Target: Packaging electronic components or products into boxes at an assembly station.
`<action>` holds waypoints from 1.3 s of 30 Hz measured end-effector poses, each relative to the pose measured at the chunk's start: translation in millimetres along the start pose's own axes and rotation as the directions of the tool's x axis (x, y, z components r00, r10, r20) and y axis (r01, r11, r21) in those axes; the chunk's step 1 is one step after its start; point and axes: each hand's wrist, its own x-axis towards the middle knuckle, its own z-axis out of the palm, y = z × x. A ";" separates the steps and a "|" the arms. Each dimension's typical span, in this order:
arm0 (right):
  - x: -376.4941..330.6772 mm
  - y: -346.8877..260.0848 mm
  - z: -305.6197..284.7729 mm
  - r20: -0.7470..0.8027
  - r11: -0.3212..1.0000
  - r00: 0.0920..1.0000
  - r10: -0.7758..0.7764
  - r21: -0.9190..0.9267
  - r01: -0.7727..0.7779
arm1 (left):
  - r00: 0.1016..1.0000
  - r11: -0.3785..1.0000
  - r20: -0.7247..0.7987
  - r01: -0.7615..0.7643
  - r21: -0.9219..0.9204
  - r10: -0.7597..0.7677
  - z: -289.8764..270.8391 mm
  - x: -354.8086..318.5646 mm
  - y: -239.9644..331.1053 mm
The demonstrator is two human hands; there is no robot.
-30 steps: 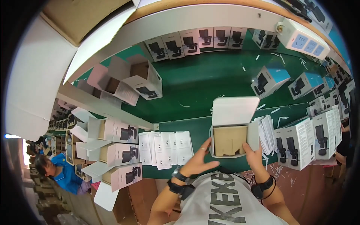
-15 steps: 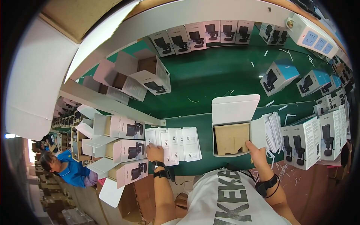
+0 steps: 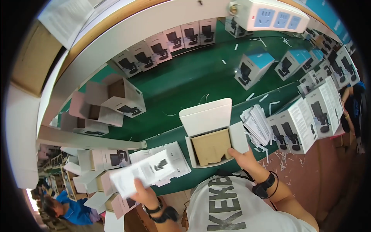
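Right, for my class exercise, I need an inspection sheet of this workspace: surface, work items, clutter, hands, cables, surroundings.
Surface: green tabletop, partly covered by boxes and papers.
Work items: open white box with a brown cardboard insert; printed white leaflet, slightly blurred.
Clutter: paper scraps on the floor, more strips on the tabletop.
Hands: left hand holds the leaflet; right hand grips the white box's right side.
Cables: thin black cord looping by the right wrist.
Surroundings: white power strip above; person in blue at left.
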 end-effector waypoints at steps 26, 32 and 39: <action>-3.9 -33.0 -48.4 0.133 0.991 0.985 0.107 -0.096 -0.095 | 0.408 0.706 0.880 -0.697 0.127 0.244 112.4 -12.3 -5.2; 2.7 -45.6 -54.6 0.088 0.989 0.985 0.147 -0.007 -0.147 | 0.641 0.903 0.754 -0.226 0.365 -0.144 85.7 -51.4 -29.7; 10.2 -40.0 -7.4 0.014 0.914 1.000 0.009 -0.405 -0.003 | 0.373 0.734 0.927 -0.638 0.233 0.031 123.7 -80.2 -33.4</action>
